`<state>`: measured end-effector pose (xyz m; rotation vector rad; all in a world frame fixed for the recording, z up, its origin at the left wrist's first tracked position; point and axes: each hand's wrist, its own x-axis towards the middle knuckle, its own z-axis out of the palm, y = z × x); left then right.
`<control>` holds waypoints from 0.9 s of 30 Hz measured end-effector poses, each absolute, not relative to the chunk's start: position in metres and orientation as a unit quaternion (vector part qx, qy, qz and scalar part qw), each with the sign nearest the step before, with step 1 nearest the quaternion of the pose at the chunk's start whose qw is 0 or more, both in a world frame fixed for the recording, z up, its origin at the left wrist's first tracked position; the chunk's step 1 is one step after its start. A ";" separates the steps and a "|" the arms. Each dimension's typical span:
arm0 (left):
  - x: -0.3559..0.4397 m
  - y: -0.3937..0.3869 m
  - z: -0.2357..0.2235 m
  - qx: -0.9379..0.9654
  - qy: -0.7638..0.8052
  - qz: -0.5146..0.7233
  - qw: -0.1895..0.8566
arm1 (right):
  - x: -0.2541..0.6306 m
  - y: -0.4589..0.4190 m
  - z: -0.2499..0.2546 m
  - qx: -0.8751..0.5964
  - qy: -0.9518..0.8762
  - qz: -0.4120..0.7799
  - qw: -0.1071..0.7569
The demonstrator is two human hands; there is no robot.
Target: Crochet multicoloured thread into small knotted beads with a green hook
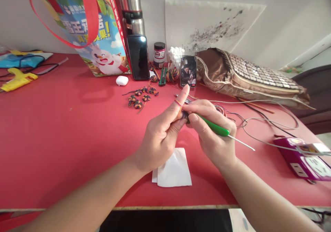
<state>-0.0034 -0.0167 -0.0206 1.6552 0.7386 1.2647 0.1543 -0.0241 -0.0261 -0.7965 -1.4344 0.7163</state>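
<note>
My left hand (161, 132) pinches a small multicoloured crochet piece (182, 115) between thumb and fingers, its index finger raised with yarn looped round it. My right hand (213, 130) grips a green-handled crochet hook (219, 130), whose tip meets the piece; its metal end sticks out to the right. Both hands hover over the red table (64, 132). Several finished small crochet flowers (141, 97) lie beyond them. Multicoloured yarn (172, 74) sits by a small phone (188, 71) that is propped upright.
A folded white tissue (174, 170) lies under my wrists. At the back stand a printed bag (98, 28), a flask (132, 14), a dark phone (138, 57), a jar (159, 53) and a brown cushion (248, 77). A purple power strip (302, 158) and cables lie at right, a yellow glue gun (17, 79) at left.
</note>
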 end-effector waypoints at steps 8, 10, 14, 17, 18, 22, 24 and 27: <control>-0.005 -0.014 -0.024 0.710 0.252 0.514 0.410 | 0.153 -0.018 -0.031 -0.336 -0.611 0.296 0.652; -0.008 -0.017 -0.022 0.697 0.243 0.501 0.452 | 0.152 -0.019 -0.030 -0.335 -0.616 0.276 0.658; -0.010 -0.019 -0.018 0.642 0.229 0.519 0.516 | 0.150 -0.024 -0.029 -0.339 -0.637 0.247 0.647; -0.007 -0.018 -0.017 0.590 0.281 0.544 0.526 | 0.150 -0.027 -0.029 -0.340 -0.660 0.220 0.633; -0.006 -0.018 -0.017 0.575 0.291 0.551 0.530 | 0.150 -0.027 -0.029 -0.341 -0.670 0.204 0.627; -0.004 -0.015 -0.020 0.533 0.290 0.556 0.569 | 0.154 -0.028 -0.027 -0.347 -0.707 0.126 0.603; -0.004 -0.014 -0.020 0.512 0.279 0.549 0.598 | 0.155 -0.028 -0.026 -0.348 -0.717 0.102 0.596; -0.006 -0.012 -0.019 0.488 0.268 0.533 0.637 | 0.157 -0.029 -0.026 -0.348 -0.724 0.102 0.587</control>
